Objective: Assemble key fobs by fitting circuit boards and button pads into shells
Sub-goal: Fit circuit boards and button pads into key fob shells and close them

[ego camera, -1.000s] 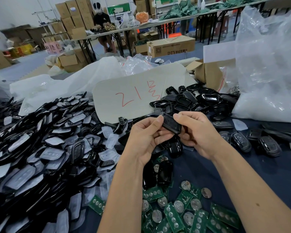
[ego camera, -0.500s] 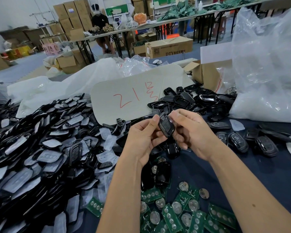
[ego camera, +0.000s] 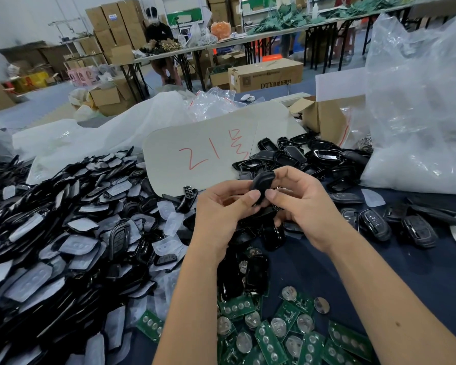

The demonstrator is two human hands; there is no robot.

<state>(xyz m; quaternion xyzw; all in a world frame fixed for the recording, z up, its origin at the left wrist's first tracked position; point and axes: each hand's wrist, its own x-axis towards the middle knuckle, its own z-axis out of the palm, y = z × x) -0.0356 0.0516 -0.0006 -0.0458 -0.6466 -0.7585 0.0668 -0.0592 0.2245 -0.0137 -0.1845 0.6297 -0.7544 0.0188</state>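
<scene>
Both hands pinching one black fob shell above the counter.

My left hand (ego camera: 221,206) and right hand (ego camera: 300,204) have their fingers (ego camera: 250,197) curled onto the fob shell (ego camera: 262,184), thumbs meeting on its near face. It sits upright at centre frame. I judge it light, stiff and glossy, so slippery; the edges are the place to grip, not the face. A second ago it lay flatter, button side up; now its plain back faces me. At 6 o'clock lie green circuit boards (ego camera: 270,343), at 9 o'clock the heap of button pads (ego camera: 77,243), at 3 o'clock finished fobs (ego camera: 374,223).
</scene>
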